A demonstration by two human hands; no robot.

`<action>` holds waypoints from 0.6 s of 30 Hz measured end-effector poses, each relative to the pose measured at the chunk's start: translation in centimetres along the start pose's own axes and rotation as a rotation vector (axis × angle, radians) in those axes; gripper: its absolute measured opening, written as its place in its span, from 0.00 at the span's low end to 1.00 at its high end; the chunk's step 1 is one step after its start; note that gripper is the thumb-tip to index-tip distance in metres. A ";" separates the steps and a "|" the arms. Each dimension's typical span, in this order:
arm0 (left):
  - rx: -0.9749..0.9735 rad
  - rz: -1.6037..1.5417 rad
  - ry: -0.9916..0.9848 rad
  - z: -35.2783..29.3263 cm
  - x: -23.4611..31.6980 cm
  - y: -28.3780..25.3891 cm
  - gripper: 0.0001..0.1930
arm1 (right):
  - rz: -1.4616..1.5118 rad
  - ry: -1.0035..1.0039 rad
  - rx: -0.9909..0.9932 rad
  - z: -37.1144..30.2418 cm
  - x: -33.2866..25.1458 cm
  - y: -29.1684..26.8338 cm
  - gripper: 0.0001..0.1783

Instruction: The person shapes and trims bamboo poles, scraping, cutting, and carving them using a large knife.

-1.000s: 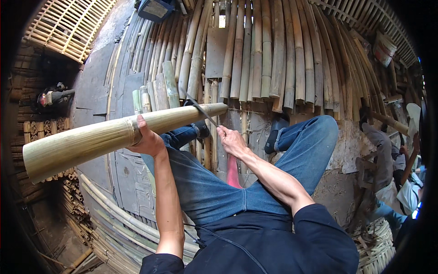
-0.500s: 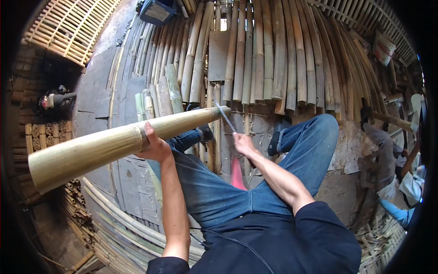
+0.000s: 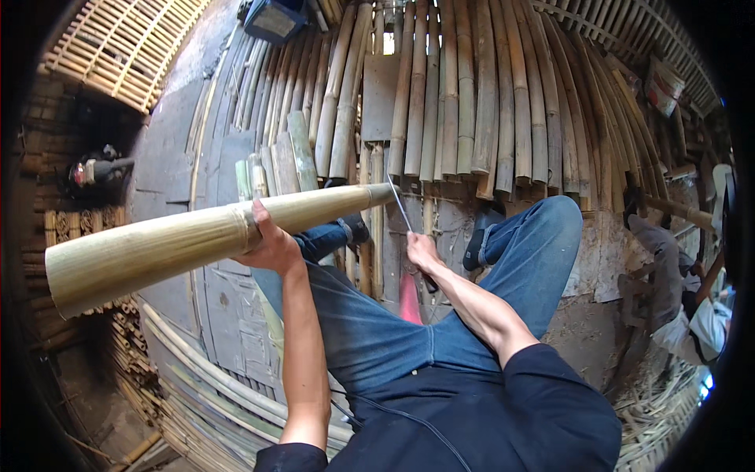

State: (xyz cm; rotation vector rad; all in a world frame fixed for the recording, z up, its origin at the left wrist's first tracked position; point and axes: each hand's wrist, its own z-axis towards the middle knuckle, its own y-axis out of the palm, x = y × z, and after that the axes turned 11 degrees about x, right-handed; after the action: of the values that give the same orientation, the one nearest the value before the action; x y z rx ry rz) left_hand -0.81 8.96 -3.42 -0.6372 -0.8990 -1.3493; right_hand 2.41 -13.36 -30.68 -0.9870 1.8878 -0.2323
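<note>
A thick, pale yellow-green bamboo pole [image 3: 149, 253] slants across in front of me, its wide end at the left and its narrower end near the middle. My left hand [image 3: 271, 242] is closed round its underside, with the thumb up along the near side by a node. In my right hand [image 3: 423, 252] is a knife [image 3: 399, 203] with a long, thin blade; its dark handle end shows below the fist. The blade lies across the pole's far, narrow end, seemingly touching it. My jeans-clad legs [image 3: 346, 330] are spread below the pole.
Long bamboo poles [image 3: 480, 102] lie side by side ahead. Short bamboo pieces [image 3: 287, 165] stand beyond the held pole. A pink object [image 3: 409, 299] sits between my legs. A blue container [image 3: 274, 20] is at the top, bamboo lattice [image 3: 126, 47] at upper left. Another person [image 3: 668, 275] sits at the right.
The pole's wide end has risen slightly and its narrow end has shifted a little right. The knife blade has swung right and stands more upright.
</note>
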 end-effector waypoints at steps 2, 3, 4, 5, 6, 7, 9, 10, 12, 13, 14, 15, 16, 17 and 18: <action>0.045 -0.048 0.016 0.2 0.1 0.8 0.37 | 0.091 -0.024 0.027 -1.2 -0.1 0.1 0.25; 0.046 -0.037 0.016 0.6 0.0 0.6 0.37 | 0.131 -0.074 0.020 -2.6 -1.8 -0.4 0.24; 0.054 0.001 0.056 0.9 -0.1 1.0 0.37 | 0.168 -0.131 0.022 -3.2 -4.0 -0.4 0.23; 0.056 0.039 0.089 0.7 0.1 1.6 0.36 | 0.258 -0.208 0.134 -3.6 -5.0 0.3 0.22; 0.069 0.038 0.061 0.8 0.1 1.9 0.38 | 0.297 -0.257 0.135 -4.6 -7.2 -0.4 0.23; 0.068 0.018 0.088 0.9 -0.1 2.1 0.38 | 0.313 -0.293 0.103 -5.4 -9.1 -1.2 0.23; 0.062 -0.004 0.117 1.3 -0.5 2.3 0.39 | 0.334 -0.327 0.075 -6.0 -10.6 -1.2 0.24; 0.077 0.014 0.110 1.3 -0.7 2.1 0.40 | 0.281 -0.379 0.091 -6.5 -10.8 -1.0 0.26; 0.088 0.025 0.105 1.2 -0.8 2.2 0.41 | 0.232 -0.429 0.115 -6.7 -10.4 -0.8 0.27; 0.110 0.084 0.079 1.2 -0.8 2.1 0.42 | 0.181 -0.263 0.063 -6.5 -9.7 -0.3 0.28; 0.132 0.140 0.053 1.2 -0.5 2.0 0.43 | 0.130 -0.099 0.013 -5.9 -8.4 0.3 0.29; 0.110 0.112 0.042 0.2 0.0 2.8 0.43 | 0.123 -0.138 0.187 -3.1 -3.6 2.7 0.29; 0.098 0.084 0.054 0.1 -0.2 2.6 0.44 | 0.124 -0.034 0.148 -1.4 -1.9 2.7 0.28; 0.099 0.067 0.076 0.5 -0.8 1.7 0.44 | 0.105 0.007 0.072 -1.2 -2.0 1.3 0.26; 0.064 0.048 0.044 0.3 -0.8 1.5 0.46 | 0.125 0.066 0.033 -0.5 -0.8 0.8 0.26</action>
State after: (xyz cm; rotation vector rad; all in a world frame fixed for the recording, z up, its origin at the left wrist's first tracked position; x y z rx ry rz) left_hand 0.64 9.86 -3.74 -0.5743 -0.8831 -1.2819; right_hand 1.77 -12.40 -30.31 -0.8450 1.9919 -0.2241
